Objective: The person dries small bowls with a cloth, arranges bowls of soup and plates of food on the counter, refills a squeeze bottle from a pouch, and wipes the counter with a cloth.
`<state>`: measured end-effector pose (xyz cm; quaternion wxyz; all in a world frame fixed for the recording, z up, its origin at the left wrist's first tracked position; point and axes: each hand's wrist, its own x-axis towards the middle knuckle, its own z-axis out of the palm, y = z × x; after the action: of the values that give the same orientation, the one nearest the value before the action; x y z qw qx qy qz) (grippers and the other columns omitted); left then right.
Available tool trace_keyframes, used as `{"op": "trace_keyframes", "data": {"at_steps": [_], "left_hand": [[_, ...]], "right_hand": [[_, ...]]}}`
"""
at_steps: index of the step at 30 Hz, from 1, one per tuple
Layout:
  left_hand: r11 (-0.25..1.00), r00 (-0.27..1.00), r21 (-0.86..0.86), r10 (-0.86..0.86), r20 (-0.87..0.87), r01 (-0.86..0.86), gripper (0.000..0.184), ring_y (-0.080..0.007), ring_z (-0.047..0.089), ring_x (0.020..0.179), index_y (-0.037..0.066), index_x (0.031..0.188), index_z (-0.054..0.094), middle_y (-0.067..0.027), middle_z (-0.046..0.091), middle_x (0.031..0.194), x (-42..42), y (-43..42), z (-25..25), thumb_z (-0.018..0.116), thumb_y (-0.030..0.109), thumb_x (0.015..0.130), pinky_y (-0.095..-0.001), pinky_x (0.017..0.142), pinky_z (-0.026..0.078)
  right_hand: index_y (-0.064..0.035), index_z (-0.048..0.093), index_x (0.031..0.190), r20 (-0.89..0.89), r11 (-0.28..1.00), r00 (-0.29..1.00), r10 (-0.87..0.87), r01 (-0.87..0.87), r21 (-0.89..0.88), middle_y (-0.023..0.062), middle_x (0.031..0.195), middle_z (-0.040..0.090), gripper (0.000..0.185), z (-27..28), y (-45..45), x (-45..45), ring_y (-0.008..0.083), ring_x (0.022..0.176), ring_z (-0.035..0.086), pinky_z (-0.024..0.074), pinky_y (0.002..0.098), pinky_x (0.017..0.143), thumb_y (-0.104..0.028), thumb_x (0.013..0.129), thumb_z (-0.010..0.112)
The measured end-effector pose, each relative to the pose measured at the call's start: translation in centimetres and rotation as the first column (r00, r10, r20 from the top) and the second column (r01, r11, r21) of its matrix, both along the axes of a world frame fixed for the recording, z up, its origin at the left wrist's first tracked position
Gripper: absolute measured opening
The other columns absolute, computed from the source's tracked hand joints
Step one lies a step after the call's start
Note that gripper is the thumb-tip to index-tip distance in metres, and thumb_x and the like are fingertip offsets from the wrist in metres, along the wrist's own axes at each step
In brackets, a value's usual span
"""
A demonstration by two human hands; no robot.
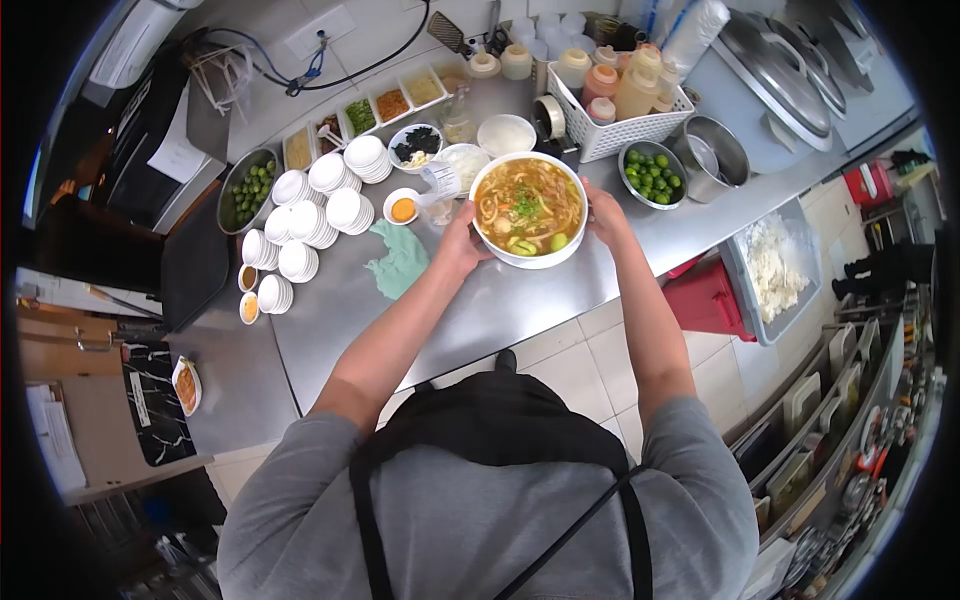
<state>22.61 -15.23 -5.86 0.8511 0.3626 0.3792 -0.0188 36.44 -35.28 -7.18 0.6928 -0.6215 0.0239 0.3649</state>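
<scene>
Over the steel counter (335, 350), left of the limes (652, 178), the left hand (462, 242) and the right hand (607, 216) grip the full soup bowl (528, 208) at opposite sides, probably to keep it level.

A pale wall (385, 32) with a white socket plate (320, 32) rises behind the far edge of the steel bench (340, 330), whose surface shines. Light floor tiles (572, 372) run along the near edge; a wooden cupboard (65, 345) stands beyond the left end.
</scene>
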Motion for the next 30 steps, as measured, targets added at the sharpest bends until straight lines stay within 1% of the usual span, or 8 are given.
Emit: {"op": "trace_keyframes", "data": {"at_steps": [3, 4, 7, 9, 16, 21, 23, 30], "left_hand": [[0.998, 0.997, -0.054, 0.036, 0.062, -0.033, 0.041, -0.0260, 0.044, 0.110, 0.009, 0.120, 0.040, -0.0090, 0.046, 0.121, -0.6, -0.1, 0.2, 0.037, 0.037, 0.090, -0.0621, 0.091, 0.025], [0.996, 0.994, -0.081, -0.023, 0.104, 0.031, 0.041, -0.0273, 0.041, 0.113, 0.019, 0.126, 0.035, -0.0072, 0.042, 0.125, -1.1, 0.3, -0.2, 0.036, 0.038, 0.090, -0.0622, 0.088, 0.029], [0.987, 0.985, -0.133, -0.062, 0.164, 0.084, 0.040, -0.0278, 0.044, 0.112, 0.020, 0.126, 0.035, -0.0071, 0.044, 0.124, -3.3, 0.9, -0.3, 0.036, 0.038, 0.090, -0.0603, 0.087, 0.032], [0.987, 0.982, -0.139, -0.060, 0.178, 0.085, 0.039, -0.0271, 0.045, 0.110, 0.021, 0.125, 0.036, -0.0070, 0.045, 0.122, -5.5, 1.4, 0.3, 0.037, 0.037, 0.090, -0.0579, 0.086, 0.035], [0.990, 0.973, -0.136, -0.002, 0.232, 0.034, 0.049, -0.0228, 0.038, 0.115, 0.025, 0.135, 0.023, -0.0024, 0.037, 0.128, -18.8, 5.9, 4.2, 0.038, 0.036, 0.089, -0.0546, 0.088, 0.036], [0.980, 0.968, -0.051, 0.197, 0.157, -0.191, 0.045, -0.0235, 0.037, 0.113, 0.020, 0.131, 0.030, -0.0054, 0.038, 0.125, -31.0, 12.4, 5.4, 0.039, 0.035, 0.089, -0.0530, 0.087, 0.037], [0.932, 0.928, 0.061, 0.348, 0.130, -0.358, 0.051, -0.0256, 0.041, 0.112, 0.012, 0.127, 0.036, -0.0086, 0.041, 0.122, -36.0, 15.0, 6.2, 0.049, 0.038, 0.084, -0.0513, 0.088, 0.037], [0.787, 0.802, 0.155, 0.589, 0.105, -0.598, 0.046, -0.0310, 0.033, 0.116, 0.015, 0.130, 0.031, -0.0079, 0.034, 0.129, -51.3, 24.0, 4.1, 0.039, 0.035, 0.089, -0.0601, 0.088, 0.032]], "right_hand": [[-0.0090, 0.051, 0.113, 0.020, 0.997, 0.999, -0.041, 0.042, -0.059, 0.0072, 0.109, 0.053, 0.044, 0.0, -0.2, -0.9, 0.0211, 0.102, 0.047, 0.0343, 0.0443, 0.088, -0.043, 0.087, 0.044], [-0.0077, 0.051, 0.113, 0.047, 0.996, 0.997, -0.053, 0.057, -0.075, 0.0072, 0.108, 0.054, 0.044, 0.7, -0.4, -1.7, 0.0214, 0.100, 0.048, 0.0364, 0.0436, 0.086, -0.042, 0.087, 0.045], [-0.0059, 0.050, 0.114, 0.087, 0.994, 0.994, -0.071, 0.078, -0.073, 0.0071, 0.107, 0.054, 0.045, 2.4, -0.9, -4.2, 0.0203, 0.098, 0.049, 0.0406, 0.0409, 0.081, -0.041, 0.087, 0.044], [-0.0035, 0.051, 0.112, 0.089, 0.994, 0.991, -0.096, 0.101, -0.053, 0.0081, 0.108, 0.054, 0.050, 2.9, -0.9, -6.3, 0.0201, 0.101, 0.047, 0.0362, 0.0406, 0.084, -0.045, 0.085, 0.046], [-0.0008, 0.053, 0.106, 0.119, 0.994, 0.989, 0.089, -0.080, -0.075, 0.0102, 0.096, 0.057, 0.043, 7.3, 5.3, -16.7, 0.0178, 0.090, 0.053, 0.0437, 0.0399, 0.076, -0.038, 0.090, 0.040], [-0.0029, 0.055, 0.105, 0.080, 0.921, 0.917, 0.390, -0.387, -0.049, 0.0096, 0.100, 0.056, 0.043, 6.4, 15.2, -23.8, 0.0174, 0.093, 0.051, 0.0420, 0.0383, 0.079, -0.039, 0.090, 0.039], [-0.0048, 0.055, 0.106, 0.079, 0.876, 0.872, 0.483, -0.482, -0.029, 0.0080, 0.103, 0.055, 0.043, 6.5, 20.5, -27.7, 0.0171, 0.095, 0.050, 0.0408, 0.0381, 0.080, -0.040, 0.090, 0.039], [-0.0047, 0.056, 0.105, -0.029, 0.720, 0.720, 0.693, -0.691, 0.058, 0.0061, 0.102, 0.057, 0.038, 2.4, 37.7, -39.8, 0.0141, 0.093, 0.051, 0.0399, 0.0336, 0.081, -0.037, 0.089, 0.043]]}}
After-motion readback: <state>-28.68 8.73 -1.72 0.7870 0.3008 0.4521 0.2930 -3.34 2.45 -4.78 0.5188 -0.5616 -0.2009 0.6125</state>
